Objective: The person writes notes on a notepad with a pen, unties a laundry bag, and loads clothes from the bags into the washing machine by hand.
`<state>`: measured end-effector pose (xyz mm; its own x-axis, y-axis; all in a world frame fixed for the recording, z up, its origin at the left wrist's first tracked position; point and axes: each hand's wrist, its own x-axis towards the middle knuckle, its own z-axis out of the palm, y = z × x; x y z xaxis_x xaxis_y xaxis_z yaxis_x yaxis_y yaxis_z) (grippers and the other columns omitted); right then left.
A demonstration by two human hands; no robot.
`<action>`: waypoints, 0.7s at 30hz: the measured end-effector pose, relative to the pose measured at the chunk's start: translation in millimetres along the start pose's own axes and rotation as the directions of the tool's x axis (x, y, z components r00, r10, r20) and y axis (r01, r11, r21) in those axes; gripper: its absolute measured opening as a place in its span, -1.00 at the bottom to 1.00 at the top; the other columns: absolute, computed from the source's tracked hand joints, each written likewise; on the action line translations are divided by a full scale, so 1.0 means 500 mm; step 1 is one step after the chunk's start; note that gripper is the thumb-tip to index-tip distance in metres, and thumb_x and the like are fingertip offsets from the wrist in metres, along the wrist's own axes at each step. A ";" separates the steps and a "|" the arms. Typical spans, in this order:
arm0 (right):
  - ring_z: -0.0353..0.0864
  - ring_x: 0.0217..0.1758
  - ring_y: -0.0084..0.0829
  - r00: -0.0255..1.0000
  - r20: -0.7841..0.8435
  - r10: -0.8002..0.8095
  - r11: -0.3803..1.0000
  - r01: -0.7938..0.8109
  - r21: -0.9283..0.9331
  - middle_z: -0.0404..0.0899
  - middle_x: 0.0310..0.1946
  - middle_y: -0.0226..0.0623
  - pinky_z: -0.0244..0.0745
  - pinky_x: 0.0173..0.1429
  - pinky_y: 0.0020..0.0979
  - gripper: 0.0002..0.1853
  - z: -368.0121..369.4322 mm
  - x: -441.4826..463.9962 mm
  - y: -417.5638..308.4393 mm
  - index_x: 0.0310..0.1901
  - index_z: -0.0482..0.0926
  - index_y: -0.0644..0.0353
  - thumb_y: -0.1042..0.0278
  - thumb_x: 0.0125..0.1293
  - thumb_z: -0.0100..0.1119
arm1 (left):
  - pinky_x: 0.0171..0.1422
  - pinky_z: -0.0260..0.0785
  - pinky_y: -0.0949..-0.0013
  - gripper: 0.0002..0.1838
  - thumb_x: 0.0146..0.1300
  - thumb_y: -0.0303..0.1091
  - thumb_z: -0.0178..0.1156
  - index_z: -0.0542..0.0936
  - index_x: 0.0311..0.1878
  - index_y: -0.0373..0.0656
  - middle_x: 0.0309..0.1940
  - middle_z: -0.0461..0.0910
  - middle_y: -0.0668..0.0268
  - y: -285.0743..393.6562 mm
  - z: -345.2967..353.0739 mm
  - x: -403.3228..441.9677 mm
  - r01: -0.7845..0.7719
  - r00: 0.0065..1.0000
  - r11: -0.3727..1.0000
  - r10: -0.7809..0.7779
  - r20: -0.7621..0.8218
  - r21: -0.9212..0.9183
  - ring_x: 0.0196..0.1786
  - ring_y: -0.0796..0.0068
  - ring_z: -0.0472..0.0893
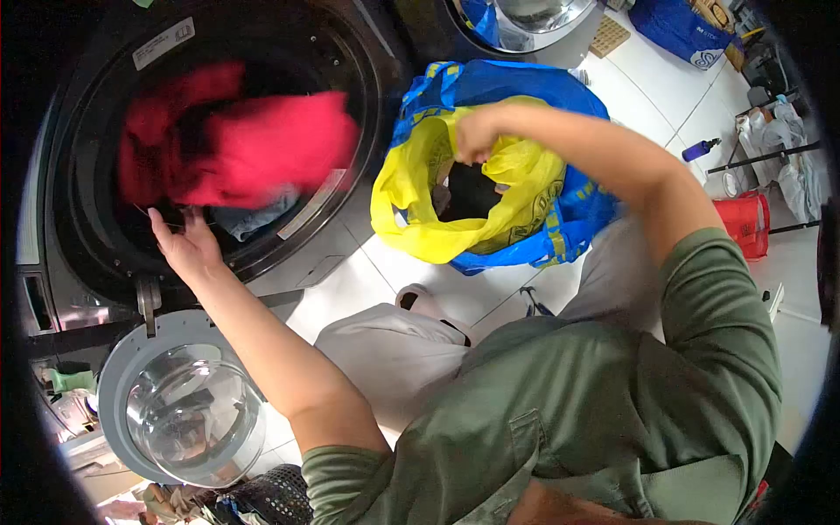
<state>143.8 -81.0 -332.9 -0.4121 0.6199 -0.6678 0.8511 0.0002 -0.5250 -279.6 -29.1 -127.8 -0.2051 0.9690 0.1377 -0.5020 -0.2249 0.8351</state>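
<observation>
A red garment [262, 144], smeared by motion, fills much of the mouth of the black washing machine drum [79, 188]. My left hand [190, 251] is at the lower rim of that opening, its fingers spread just below the garment and apparently not gripping it. Under the red cloth lies a piece of blue denim [260, 217]. Over a yellow bag [407, 232], my right hand [479, 136] has its fingers curled downward; whether they hold the bag's edge or something else is hidden. Dark cloth [477, 194] lies inside the bag, which sits in a larger blue bag [573, 114].
The machine's round glass door [188, 416] hangs open at lower left. A second machine [534, 17] is beyond the bags. At right are a purple bottle [700, 150], a red bag [744, 226] and a rack [783, 153]. Another blue bag [674, 31] is at upper right.
</observation>
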 end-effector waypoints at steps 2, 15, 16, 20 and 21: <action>0.66 -0.27 -0.11 0.943 -0.317 -0.099 0.924 -0.031 -0.381 0.68 -0.38 -0.14 0.52 -0.13 -0.13 -0.64 0.105 0.082 0.066 -0.29 0.70 0.20 0.02 0.10 0.29 | 0.30 0.28 0.21 -0.39 0.30 -0.21 0.20 0.26 0.34 -0.22 0.18 0.41 0.06 -0.025 0.038 -0.033 -0.072 0.991 0.974 0.094 -0.097 0.216 0.25 0.31 0.40; 0.63 -0.04 -0.17 0.990 -0.089 0.108 0.738 -0.139 -0.660 0.66 -0.20 -0.15 0.54 -0.11 -0.16 -0.79 0.095 0.010 -0.033 -0.20 0.66 0.09 0.23 0.16 0.21 | 0.47 -0.10 -0.13 -0.39 0.11 0.17 0.25 0.55 0.21 0.15 -0.03 0.64 0.19 -0.202 0.157 -0.312 -0.770 -0.094 0.199 -0.975 0.201 0.606 0.25 0.18 0.47; 0.63 -0.08 -0.15 0.987 -0.155 0.049 0.751 -0.138 -0.645 0.66 -0.22 -0.14 0.53 -0.12 -0.15 -0.81 0.083 -0.009 -0.029 -0.23 0.66 0.10 0.26 0.15 0.20 | 0.48 -0.14 -0.15 -0.38 0.11 0.21 0.23 0.55 0.22 0.19 -0.05 0.65 0.20 -0.201 0.157 -0.317 -0.790 -0.116 0.124 -0.992 0.051 0.601 0.24 0.19 0.47; 0.65 -0.15 -0.09 0.946 -0.297 -0.128 0.853 -0.048 -0.520 0.67 -0.26 -0.11 0.53 -0.11 -0.14 -0.81 0.068 -0.044 -0.020 -0.24 0.68 0.12 0.31 0.13 0.20 | 0.46 -0.06 -0.05 -0.40 0.12 0.22 0.21 0.58 0.18 0.15 -0.08 0.66 0.21 -0.214 0.157 -0.363 -0.822 -0.166 0.226 -0.973 0.160 0.523 0.17 0.19 0.52; 0.66 -0.15 -0.08 0.940 -0.303 -0.157 0.886 -0.002 -0.464 0.68 -0.24 -0.10 0.54 -0.10 -0.15 -0.79 0.070 -0.047 -0.025 -0.22 0.69 0.13 0.31 0.12 0.20 | 0.45 -0.04 -0.03 -0.40 0.13 0.22 0.20 0.59 0.17 0.13 -0.09 0.67 0.21 -0.220 0.152 -0.372 -0.819 -0.180 0.275 -0.956 0.230 0.503 0.16 0.19 0.53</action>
<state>131.4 -123.0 -329.4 -0.4222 0.8206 -0.3852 0.9056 0.3633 -0.2187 -122.4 -176.6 -204.8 0.7101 0.0641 -0.7012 0.4528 -0.8042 0.3850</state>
